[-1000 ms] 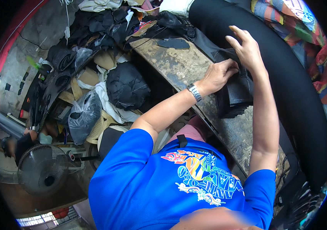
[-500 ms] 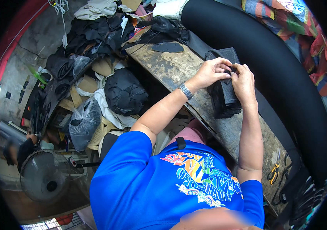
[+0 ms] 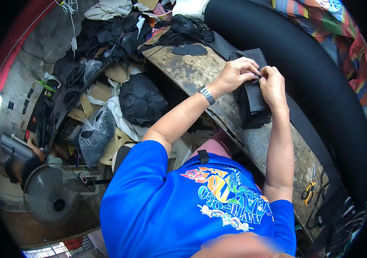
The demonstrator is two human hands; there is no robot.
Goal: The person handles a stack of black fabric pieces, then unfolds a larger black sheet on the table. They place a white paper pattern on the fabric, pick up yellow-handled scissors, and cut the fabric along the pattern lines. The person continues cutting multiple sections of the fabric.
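Note:
A stack of black cut fabric pieces (image 3: pixel 253 101) lies on a worn wooden workbench (image 3: pixel 200 71). My left hand (image 3: pixel 235 73), with a metal watch on its wrist, pinches the top piece at the stack's upper edge. My right hand (image 3: pixel 273 84) meets it from the right, fingers closed on the same top piece. Both hands touch fingertip to fingertip over the stack.
A large black roll (image 3: pixel 312 73) runs along the bench's far side. A yellow-handled snips (image 3: pixel 308 192) lies on the near right of the bench. Heaps of black scraps (image 3: pixel 142 101), plastic bags and a floor fan (image 3: pixel 50 198) crowd the floor at left.
My right hand came back from the black roll to the stack and met my left hand. Both now pinch the top piece together.

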